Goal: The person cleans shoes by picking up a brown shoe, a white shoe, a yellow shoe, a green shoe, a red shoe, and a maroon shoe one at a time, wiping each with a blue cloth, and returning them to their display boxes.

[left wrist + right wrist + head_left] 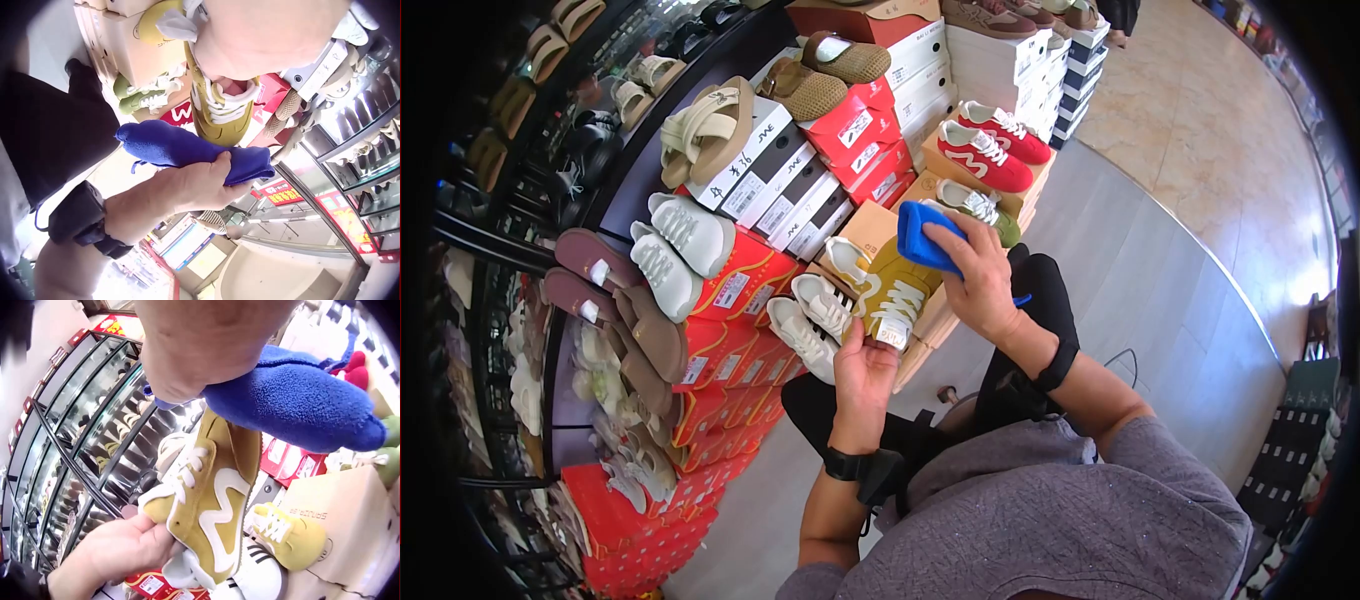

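Note:
A mustard-yellow sneaker (887, 280) with white laces is in my left hand (865, 378), which grips it at the heel and tongue end. On its side a white wavy stripe shows in the right wrist view. My right hand (982, 275) holds a folded blue cloth (922, 238) with a thin cord, close over the toe of the sneaker. In the left wrist view, the thumb of the right hand lies on top of the cloth. A second yellow sneaker (299, 545) sits beside a cardboard box, below the held one.
White shoes (805, 335) stand just left of the held sneaker. Behind it are red sneakers (990, 155) and green sneakers (978, 205) on boxes. Stacked red shoeboxes (735, 310) with grey-white shoes (680, 250) line the left. Grey floor (1160, 270) stretches to the right.

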The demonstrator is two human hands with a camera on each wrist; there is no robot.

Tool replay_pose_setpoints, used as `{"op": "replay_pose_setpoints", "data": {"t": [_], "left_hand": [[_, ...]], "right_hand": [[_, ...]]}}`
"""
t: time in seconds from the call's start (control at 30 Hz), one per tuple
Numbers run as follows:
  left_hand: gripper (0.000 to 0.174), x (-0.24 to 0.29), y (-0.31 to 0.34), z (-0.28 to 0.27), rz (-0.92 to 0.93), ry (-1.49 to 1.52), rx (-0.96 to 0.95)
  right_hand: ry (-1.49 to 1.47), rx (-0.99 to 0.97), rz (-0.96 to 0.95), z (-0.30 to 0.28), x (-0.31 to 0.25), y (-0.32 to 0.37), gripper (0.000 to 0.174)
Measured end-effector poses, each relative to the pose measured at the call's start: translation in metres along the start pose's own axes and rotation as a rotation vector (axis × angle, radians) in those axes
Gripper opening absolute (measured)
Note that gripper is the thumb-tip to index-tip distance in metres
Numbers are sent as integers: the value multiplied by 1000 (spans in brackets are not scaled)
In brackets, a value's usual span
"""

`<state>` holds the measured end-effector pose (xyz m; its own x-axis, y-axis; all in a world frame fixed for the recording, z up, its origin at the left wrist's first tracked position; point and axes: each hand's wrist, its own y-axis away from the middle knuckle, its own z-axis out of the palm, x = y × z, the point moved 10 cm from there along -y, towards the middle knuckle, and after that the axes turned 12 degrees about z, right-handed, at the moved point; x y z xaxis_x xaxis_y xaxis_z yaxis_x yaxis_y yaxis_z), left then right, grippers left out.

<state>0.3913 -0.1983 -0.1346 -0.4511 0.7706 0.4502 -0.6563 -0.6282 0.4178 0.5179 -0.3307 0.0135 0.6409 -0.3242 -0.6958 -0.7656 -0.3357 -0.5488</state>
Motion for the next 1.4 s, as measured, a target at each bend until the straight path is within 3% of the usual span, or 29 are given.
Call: {"op": "replay_pose_setpoints", "data": {"t": [0.2,0.3,0.37,0.47,0.6,0.63,0.73,0.87,0.97,1.0,1.07,1.1,1.13,1.17,1.2,1.27,1.3,1.33,1.4], "left_hand": [[34,0,-12,-2,-13,150,-97],[35,7,-13,-6,-15,103,-40],[37,14,-16,-13,-24,118,11],[37,25,-13,5,0,284,-93],[36,15,-3,22,-90,409,-157],[36,9,2,31,-175,489,-225],[35,6,4,35,-184,513,-203],[34,17,5,56,-176,600,-269],[34,26,10,65,-186,582,-280],[34,29,13,70,-217,617,-320],[34,30,20,73,-303,703,-327],[34,31,19,68,-278,678,-268],[34,32,18,62,-253,654,-211],[35,34,21,62,-249,658,-253],[35,33,21,58,-252,658,-251],[35,31,22,51,-265,656,-267],[35,29,23,48,-266,656,-266],[35,27,23,47,-243,607,-287],[35,24,20,43,-225,554,-311]], "right_hand": [[-62,-155,-80,27,-23,49,51],[-143,-242,-68,32,-24,66,50],[-269,-475,-52,47,-25,76,48],[-339,-361,-15,33,-15,51,50],[-415,16,81,1,5,4,54],[-414,20,81,2,3,1,54],[-396,26,2,-1,-7,3,56],[-371,-126,16,29,-5,46,54],[-441,-383,179,66,14,74,48],[-443,-381,182,69,21,77,48],[-314,-740,313,106,39,100,47],[-316,-736,316,109,42,102,47],[-362,-728,446,112,53,102,47],[-407,-719,576,114,64,105,48],[-407,-717,578,115,66,103,48],[-829,-764,1108,128,81,113,47],[-1028,-766,1213,133,77,114,44],[-1028,-764,1214,132,73,108,44],[-1335,-775,1288,132,53,101,42]]}}
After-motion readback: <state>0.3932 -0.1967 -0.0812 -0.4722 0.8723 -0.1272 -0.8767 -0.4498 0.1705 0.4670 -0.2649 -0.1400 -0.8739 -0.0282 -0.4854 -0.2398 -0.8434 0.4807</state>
